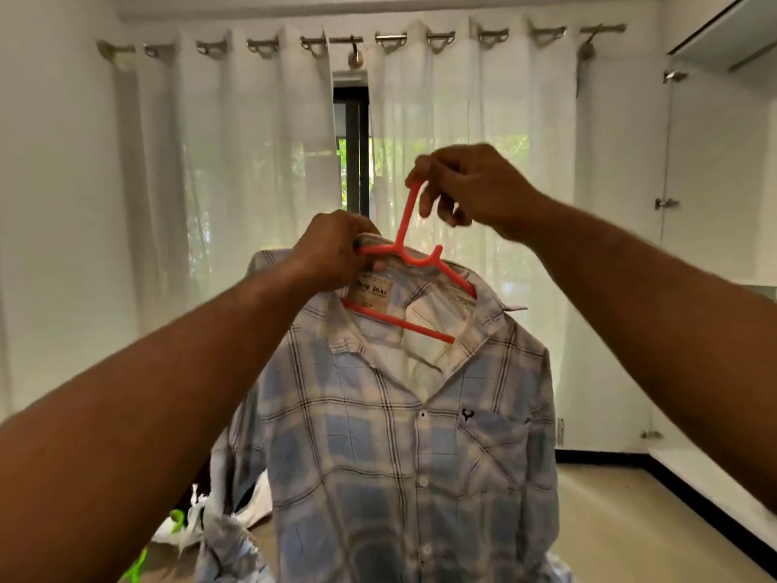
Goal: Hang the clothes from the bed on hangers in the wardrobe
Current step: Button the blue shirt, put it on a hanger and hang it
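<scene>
While your right hand (466, 191) pinches the hook of the coral hanger (400, 250) up before the white curtains (235, 162), your left hand (332, 254) grips its left shoulder, collar and all. The pale blue checked shirt (399, 435) hangs on it, front facing you.

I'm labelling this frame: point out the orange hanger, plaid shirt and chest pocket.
orange hanger (399, 322), head view, on its lower crossbar.
plaid shirt (361, 448), head view, on the front panel.
chest pocket (496, 450), head view, on the pocket's middle.
</scene>
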The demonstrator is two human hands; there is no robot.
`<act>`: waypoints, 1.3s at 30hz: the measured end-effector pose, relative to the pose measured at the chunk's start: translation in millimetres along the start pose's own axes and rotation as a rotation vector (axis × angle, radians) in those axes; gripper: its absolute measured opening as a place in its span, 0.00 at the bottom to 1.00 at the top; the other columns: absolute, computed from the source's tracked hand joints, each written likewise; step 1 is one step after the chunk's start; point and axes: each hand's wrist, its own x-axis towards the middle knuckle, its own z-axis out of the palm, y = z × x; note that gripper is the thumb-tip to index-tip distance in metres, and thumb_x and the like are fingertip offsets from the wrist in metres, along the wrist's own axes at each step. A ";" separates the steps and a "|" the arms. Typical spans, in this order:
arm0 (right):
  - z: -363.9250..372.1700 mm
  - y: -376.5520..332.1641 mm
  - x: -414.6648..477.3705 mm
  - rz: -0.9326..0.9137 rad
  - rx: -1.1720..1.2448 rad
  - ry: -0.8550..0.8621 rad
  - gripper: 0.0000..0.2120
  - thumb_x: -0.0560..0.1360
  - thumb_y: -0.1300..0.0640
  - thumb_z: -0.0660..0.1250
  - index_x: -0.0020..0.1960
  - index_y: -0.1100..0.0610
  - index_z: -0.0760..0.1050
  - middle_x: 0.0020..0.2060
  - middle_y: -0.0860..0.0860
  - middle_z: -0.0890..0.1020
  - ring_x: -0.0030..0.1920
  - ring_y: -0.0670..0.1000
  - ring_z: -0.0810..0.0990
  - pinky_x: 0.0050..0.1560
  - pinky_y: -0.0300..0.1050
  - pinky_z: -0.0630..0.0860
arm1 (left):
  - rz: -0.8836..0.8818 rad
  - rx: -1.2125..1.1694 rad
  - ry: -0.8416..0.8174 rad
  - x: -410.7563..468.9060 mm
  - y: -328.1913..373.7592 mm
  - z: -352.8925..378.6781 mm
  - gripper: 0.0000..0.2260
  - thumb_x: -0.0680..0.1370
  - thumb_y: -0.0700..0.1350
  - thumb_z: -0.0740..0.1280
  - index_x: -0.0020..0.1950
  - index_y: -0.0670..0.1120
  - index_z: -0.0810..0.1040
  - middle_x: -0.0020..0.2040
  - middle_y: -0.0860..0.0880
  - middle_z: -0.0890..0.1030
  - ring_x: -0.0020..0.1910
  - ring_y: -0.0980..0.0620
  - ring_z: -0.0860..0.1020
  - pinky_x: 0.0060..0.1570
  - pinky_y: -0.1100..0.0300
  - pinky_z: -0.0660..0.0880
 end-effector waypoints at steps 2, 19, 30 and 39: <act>-6.5 -8.0 9.9 0.020 -0.113 -0.063 0.13 0.84 0.55 0.63 0.52 0.64 0.81 0.40 0.61 0.85 0.30 0.52 0.77 0.29 0.43 0.72 | 0.001 -0.046 -0.055 -3.9 2.3 -3.5 0.12 0.73 0.49 0.77 0.54 0.47 0.85 0.47 0.51 0.84 0.43 0.57 0.81 0.41 0.64 0.77; -44.6 -58.8 45.6 -0.301 -0.705 -0.004 0.13 0.82 0.52 0.66 0.56 0.60 0.82 0.42 0.52 0.85 0.35 0.39 0.80 0.39 0.25 0.71 | 0.005 0.104 0.254 -18.7 0.6 -20.9 0.28 0.74 0.68 0.68 0.67 0.54 0.75 0.62 0.50 0.79 0.60 0.49 0.77 0.61 0.43 0.74; -70.0 -55.3 38.6 -0.214 -0.501 0.050 0.07 0.80 0.57 0.69 0.52 0.60 0.83 0.38 0.55 0.86 0.28 0.45 0.78 0.35 0.37 0.77 | -0.251 -0.093 0.321 -65.4 -55.1 -3.4 0.27 0.66 0.62 0.78 0.60 0.55 0.76 0.53 0.53 0.81 0.48 0.49 0.80 0.52 0.48 0.79; -80.4 -49.3 27.4 -0.148 -0.412 -0.074 0.09 0.81 0.57 0.67 0.57 0.60 0.82 0.42 0.56 0.85 0.35 0.46 0.78 0.36 0.38 0.75 | -0.210 0.002 0.497 -41.9 -47.3 -16.4 0.07 0.77 0.43 0.71 0.54 0.45 0.85 0.48 0.46 0.87 0.48 0.48 0.84 0.54 0.60 0.74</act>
